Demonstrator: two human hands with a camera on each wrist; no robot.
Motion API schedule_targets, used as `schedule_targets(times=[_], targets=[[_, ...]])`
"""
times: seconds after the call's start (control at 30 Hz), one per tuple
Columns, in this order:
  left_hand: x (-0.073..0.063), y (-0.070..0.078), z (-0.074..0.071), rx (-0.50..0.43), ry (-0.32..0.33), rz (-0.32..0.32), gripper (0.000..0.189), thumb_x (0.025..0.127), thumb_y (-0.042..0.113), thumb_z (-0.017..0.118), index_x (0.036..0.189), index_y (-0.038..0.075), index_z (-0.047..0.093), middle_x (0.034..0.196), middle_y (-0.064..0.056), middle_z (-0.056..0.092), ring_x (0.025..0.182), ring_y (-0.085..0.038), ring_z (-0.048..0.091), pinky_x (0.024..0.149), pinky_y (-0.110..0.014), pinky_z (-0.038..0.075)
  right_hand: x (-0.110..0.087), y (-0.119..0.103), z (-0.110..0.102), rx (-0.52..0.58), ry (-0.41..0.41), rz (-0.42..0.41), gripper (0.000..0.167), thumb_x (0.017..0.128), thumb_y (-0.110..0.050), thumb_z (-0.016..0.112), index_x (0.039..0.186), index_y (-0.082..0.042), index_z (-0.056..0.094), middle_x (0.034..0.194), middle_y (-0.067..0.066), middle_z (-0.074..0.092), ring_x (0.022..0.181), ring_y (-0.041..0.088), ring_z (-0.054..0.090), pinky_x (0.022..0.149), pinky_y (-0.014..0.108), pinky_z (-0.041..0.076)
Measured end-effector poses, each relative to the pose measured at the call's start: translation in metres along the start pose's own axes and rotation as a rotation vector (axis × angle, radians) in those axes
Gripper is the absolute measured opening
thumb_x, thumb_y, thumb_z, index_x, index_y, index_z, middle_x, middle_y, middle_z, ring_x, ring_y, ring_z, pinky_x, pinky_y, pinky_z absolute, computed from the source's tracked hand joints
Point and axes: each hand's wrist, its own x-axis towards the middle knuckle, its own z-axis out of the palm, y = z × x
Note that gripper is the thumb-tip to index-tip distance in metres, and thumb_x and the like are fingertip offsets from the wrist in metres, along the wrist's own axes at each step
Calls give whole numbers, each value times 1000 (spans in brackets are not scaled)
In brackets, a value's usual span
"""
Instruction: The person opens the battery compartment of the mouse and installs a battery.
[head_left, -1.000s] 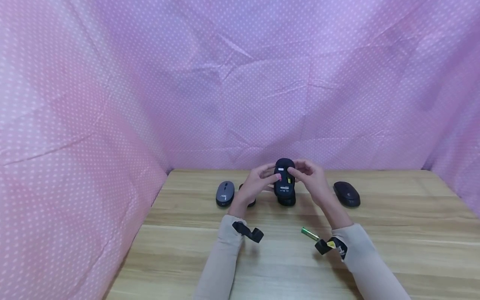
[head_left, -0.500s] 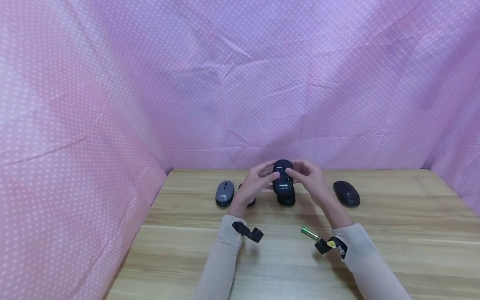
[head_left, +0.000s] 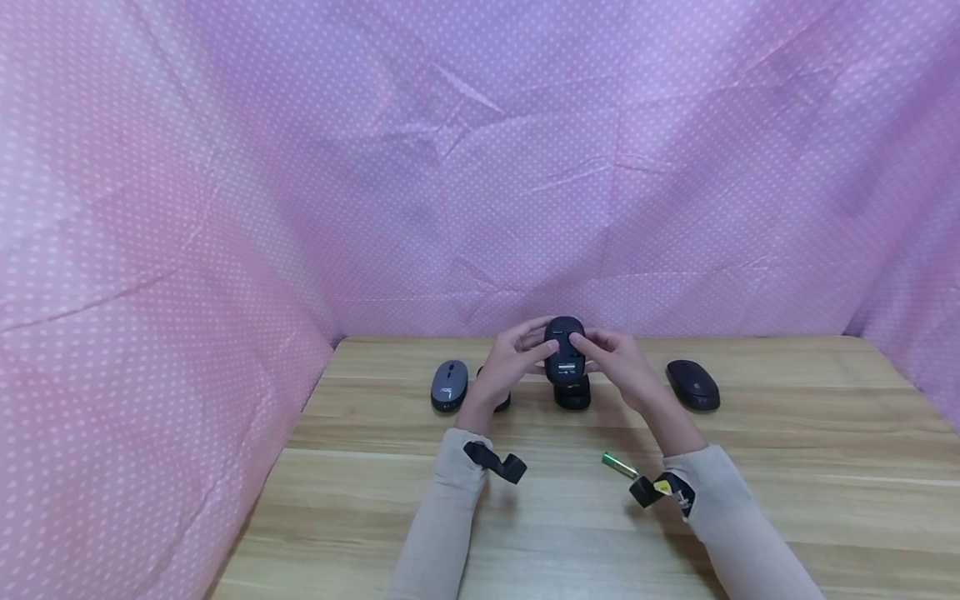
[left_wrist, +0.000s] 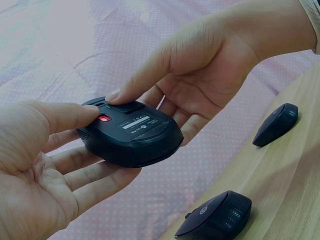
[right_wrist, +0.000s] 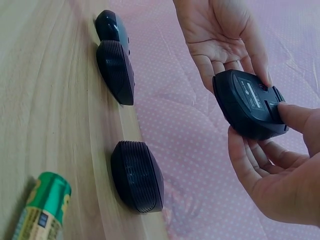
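Both hands hold a black computer mouse [head_left: 564,360] above the far part of the table, its underside with a white label turned up. My left hand [left_wrist: 45,165] grips one side, the thumb beside the red sensor window [left_wrist: 104,118] and fingers underneath. From the other side my right hand [right_wrist: 280,175] holds it, its thumb pressing on the battery cover [left_wrist: 125,106], which lies over the compartment. Below the held mouse, another black mouse [head_left: 573,395] stands on the table. A green-ended battery [head_left: 619,465] lies near my right wrist.
On the wooden table [head_left: 555,533] a grey mouse [head_left: 449,386] stands at left, and a dark mouse [head_left: 504,405] is partly hidden by my left wrist. Another dark mouse [head_left: 693,386] stands at right. A pink dotted cloth [head_left: 480,208] hangs behind the table.
A second ago the compartment showed a yellow-green battery inside; the cover now hides it. The mouse has shifted slightly left. Both hands have otherwise barely moved.
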Motion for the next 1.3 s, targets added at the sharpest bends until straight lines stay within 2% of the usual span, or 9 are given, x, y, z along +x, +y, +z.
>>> schedule_targets(times=[0.27, 1.03, 1.17, 1.3], targets=[[0, 0, 0, -1, -1, 4, 46, 100, 17, 66, 145, 14, 57, 142, -16, 62, 124, -27, 65, 84, -39, 64, 1, 1, 2, 0, 1, -25, 53, 105, -35, 57, 137, 7, 57, 131, 25, 63, 99, 2, 64, 90, 30, 60], [2, 1, -1, -11, -6, -17, 46, 100, 15, 66, 145, 15, 57, 142, -16, 62, 122, -29, 66, 86, -41, 63, 1, 0, 2, 25, -4, -30, 47, 105, -26, 59, 135, 9, 57, 115, 14, 69, 91, 2, 65, 83, 23, 60], [3, 0, -2, -16, -3, -26, 46, 100, 16, 66, 145, 15, 57, 142, -16, 62, 123, -30, 66, 88, -42, 63, 1, 0, 2, 29, -9, -13, 47, 105, -27, 59, 135, 9, 57, 118, 16, 68, 91, 2, 65, 83, 22, 60], [3, 0, -2, -18, 5, -39, 45, 100, 17, 66, 144, 16, 57, 142, -17, 62, 125, -30, 65, 89, -44, 62, 1, 0, 3, 25, -20, 17, 50, 105, -30, 58, 137, 7, 55, 127, 23, 64, 94, 3, 65, 88, 24, 60]])
